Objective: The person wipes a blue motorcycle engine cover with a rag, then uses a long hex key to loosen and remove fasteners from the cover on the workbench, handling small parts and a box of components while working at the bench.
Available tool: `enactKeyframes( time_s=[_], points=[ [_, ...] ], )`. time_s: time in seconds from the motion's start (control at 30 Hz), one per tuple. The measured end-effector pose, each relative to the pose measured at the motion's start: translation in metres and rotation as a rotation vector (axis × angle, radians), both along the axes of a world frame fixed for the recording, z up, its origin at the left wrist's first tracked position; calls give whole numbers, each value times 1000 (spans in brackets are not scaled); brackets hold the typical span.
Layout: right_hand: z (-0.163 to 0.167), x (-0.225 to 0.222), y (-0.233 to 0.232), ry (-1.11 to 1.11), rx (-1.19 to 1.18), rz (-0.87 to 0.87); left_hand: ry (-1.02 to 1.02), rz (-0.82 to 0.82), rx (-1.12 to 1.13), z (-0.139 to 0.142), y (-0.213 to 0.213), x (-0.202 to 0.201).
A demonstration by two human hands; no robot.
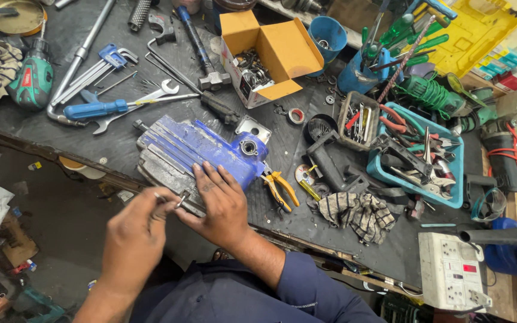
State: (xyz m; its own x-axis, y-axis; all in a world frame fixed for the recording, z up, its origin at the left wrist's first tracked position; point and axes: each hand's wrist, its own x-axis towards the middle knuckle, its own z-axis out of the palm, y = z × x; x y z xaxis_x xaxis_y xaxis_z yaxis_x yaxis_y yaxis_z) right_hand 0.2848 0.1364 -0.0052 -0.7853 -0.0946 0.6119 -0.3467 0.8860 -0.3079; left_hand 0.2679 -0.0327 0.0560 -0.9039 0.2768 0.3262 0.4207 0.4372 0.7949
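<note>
A blue finned machine housing [198,146] lies on the dark workbench [121,128] at its near edge. My right hand [219,203] rests flat on the housing's near side, fingers spread over the grey fins. My left hand [136,236] is just left of it and pinches a small metal pin or screw [178,198] at the housing's lower edge. The fingertips of both hands nearly touch there.
Yellow-handled pliers [282,188] and a checked rag [357,212] lie right of the housing. A blue tray of pliers [417,158], an orange cardboard box of parts [270,57], spanners, hex keys [106,63], a blue screwdriver [94,109] and a white socket strip [450,272] crowd the bench.
</note>
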Motion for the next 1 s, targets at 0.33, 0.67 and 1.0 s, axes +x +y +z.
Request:
enactKeyframes(
  time_s=[0.33,0.67,1.0],
  points=[
    [3,1,0,-1,-10,-11,62,-35,-61,10,2,-6],
    [24,-26,12,-251,98,56,921,16,-716,27,10,-13],
    [32,-35,5,-362,148,-8,717,-533,-1880,-23,39,-32]
  ],
)
